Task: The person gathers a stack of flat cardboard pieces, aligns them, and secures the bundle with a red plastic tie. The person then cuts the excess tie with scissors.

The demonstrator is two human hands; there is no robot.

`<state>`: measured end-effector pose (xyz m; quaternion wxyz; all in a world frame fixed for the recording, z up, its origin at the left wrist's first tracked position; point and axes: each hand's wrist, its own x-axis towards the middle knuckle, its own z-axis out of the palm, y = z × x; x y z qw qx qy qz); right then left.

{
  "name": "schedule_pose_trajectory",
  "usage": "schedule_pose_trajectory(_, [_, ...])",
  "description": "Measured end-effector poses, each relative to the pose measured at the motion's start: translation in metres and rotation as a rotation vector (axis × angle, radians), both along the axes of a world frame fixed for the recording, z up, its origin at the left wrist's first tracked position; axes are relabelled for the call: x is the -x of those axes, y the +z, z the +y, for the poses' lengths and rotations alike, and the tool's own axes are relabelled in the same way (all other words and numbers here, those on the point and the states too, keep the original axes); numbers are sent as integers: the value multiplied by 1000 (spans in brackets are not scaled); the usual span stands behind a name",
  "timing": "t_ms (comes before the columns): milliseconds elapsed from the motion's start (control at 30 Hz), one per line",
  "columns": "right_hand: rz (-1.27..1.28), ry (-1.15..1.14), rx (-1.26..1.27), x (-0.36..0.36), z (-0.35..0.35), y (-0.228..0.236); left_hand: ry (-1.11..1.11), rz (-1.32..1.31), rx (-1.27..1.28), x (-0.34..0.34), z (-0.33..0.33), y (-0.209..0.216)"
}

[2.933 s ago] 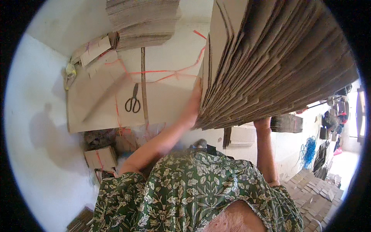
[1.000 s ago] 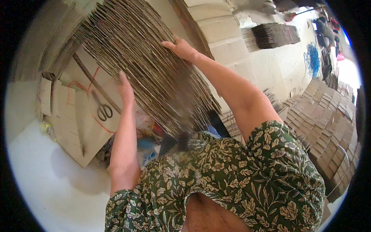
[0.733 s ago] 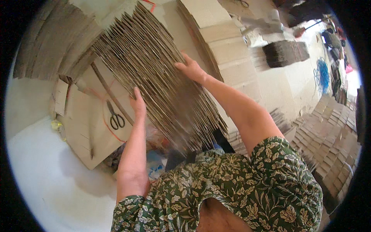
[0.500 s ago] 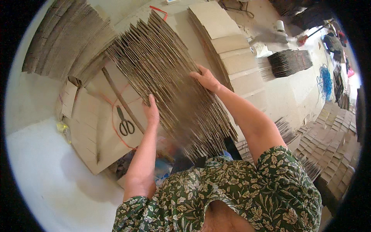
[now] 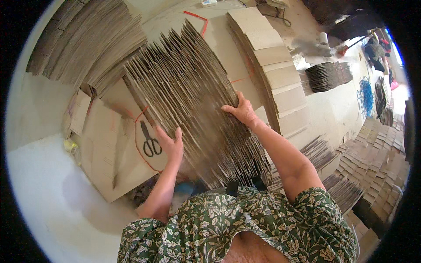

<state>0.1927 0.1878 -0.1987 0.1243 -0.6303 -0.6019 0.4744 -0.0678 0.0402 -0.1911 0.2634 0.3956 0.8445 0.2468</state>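
A long stack of brown cardboard sheets (image 5: 184,79), standing on edge with their ribbed ends up, lies slanting in front of me and reaches to my body. My left hand (image 5: 170,147) is at its left side, thumb over the edge and fingers along the flank. At the right side my right hand (image 5: 242,113) grips it, thumb lying on top and fingers down the side. Both hands thus clasp the stack between them. Black-handled scissors (image 5: 150,141) lie on flat cardboard just left of my left hand. An orange-red strap (image 5: 137,142) curves around them.
Tall cardboard piles (image 5: 94,44) stand at the far left. Another row of cardboard (image 5: 276,72) runs along the right. Farther off are a dark bundled stack (image 5: 329,76), tangled blue cord (image 5: 365,97) and a white cylinder (image 5: 323,38). More layered cardboard (image 5: 370,153) covers the lower right.
My left hand has shifted down along the stack's side, its fingers showing more. My right hand has moved slightly lower and right. The whole view has shifted a little.
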Motion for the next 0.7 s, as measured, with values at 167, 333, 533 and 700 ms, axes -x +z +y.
schedule_pose_trajectory(167, [100, -28, -40, -1, -1, -10, -590, 295, -100, -42, 67, 39])
schedule_pose_trajectory(333, [111, -38, -13, 9, -1, -1, -786, 483, -148, -80, 147, 20])
schedule_pose_trajectory(533, [88, -72, -74, 4, -2, -23, -788, 537, -34, -75, 154, 8])
schedule_pose_trajectory(700, [29, -56, -107, 4, -1, -38, -763, 483, -3, -68, 149, 14])
